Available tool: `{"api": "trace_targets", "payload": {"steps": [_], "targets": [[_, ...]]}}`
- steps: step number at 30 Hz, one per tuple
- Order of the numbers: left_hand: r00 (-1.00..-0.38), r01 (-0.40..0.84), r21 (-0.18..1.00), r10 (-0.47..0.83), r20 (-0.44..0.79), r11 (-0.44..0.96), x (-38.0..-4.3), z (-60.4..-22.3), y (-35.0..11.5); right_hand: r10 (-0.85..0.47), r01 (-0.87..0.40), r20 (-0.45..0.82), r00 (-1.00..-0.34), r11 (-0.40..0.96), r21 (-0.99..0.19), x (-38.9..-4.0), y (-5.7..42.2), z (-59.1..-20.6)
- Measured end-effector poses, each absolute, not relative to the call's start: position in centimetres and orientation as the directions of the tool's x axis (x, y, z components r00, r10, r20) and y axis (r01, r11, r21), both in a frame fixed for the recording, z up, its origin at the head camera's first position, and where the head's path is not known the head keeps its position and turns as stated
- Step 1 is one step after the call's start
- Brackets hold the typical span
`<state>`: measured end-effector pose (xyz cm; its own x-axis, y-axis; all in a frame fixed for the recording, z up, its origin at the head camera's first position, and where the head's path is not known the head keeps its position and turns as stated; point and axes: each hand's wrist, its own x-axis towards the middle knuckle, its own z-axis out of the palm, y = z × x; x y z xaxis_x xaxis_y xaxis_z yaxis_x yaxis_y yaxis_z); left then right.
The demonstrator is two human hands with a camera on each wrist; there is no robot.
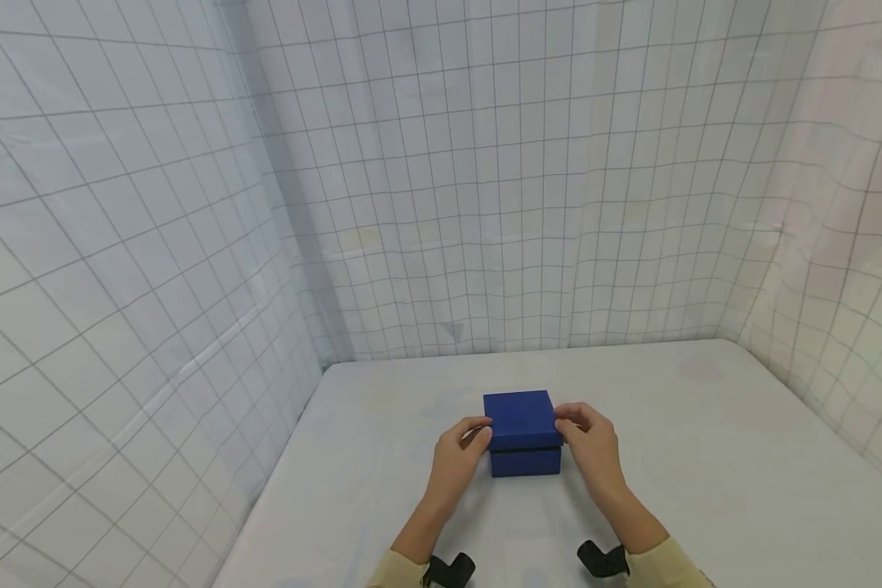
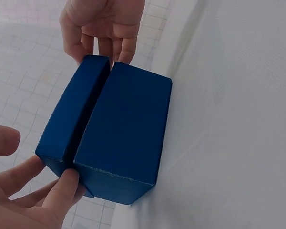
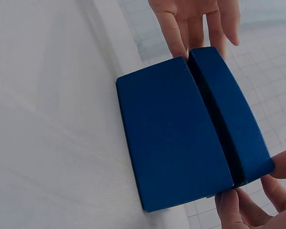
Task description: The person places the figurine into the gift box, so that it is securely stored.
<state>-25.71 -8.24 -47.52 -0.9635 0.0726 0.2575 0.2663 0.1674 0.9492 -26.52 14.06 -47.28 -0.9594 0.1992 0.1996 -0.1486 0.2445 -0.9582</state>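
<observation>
A blue box (image 1: 525, 463) stands on the white table with its blue lid (image 1: 520, 416) over it. A dark, narrow gap runs between lid and base along the front. My left hand (image 1: 456, 461) holds the lid at its left side; in the left wrist view its fingertips (image 2: 69, 176) are at the lid's side and lower edge, while the thumb (image 2: 5, 140) stands off the surface. On the opposite side, my right hand (image 1: 594, 451) grips the lid, its thumb (image 3: 283, 164) at the corner and fingertips at the lower edge. The box's inside is hidden.
The white table (image 1: 382, 457) reaches back to a hanging white sheet (image 1: 448, 204) with a grid pattern. Similar gridded sheets enclose the left and right sides. Black straps with mounts (image 1: 452, 569) sit at both wrists, by the pale yellow sleeves.
</observation>
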Motion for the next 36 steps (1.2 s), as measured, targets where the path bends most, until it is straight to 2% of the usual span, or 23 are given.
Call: {"api": "trace_targets", "payload": {"steps": [20, 36], "targets": [[-0.983, 0.181, 0.966, 0.032, 0.178, 0.186, -25.7, -48.1, -8.0, 0.157, -0.078, 0.116, -0.981, 0.231, -0.97, -26.6, 14.1, -47.4], [-0.986, 0.164, 0.964, 0.015, 0.164, 0.211, -25.9, -49.0, -7.8, 0.124, -0.036, 0.071, -0.99, 0.268, -0.963, -26.6, 14.1, -47.8]]}}
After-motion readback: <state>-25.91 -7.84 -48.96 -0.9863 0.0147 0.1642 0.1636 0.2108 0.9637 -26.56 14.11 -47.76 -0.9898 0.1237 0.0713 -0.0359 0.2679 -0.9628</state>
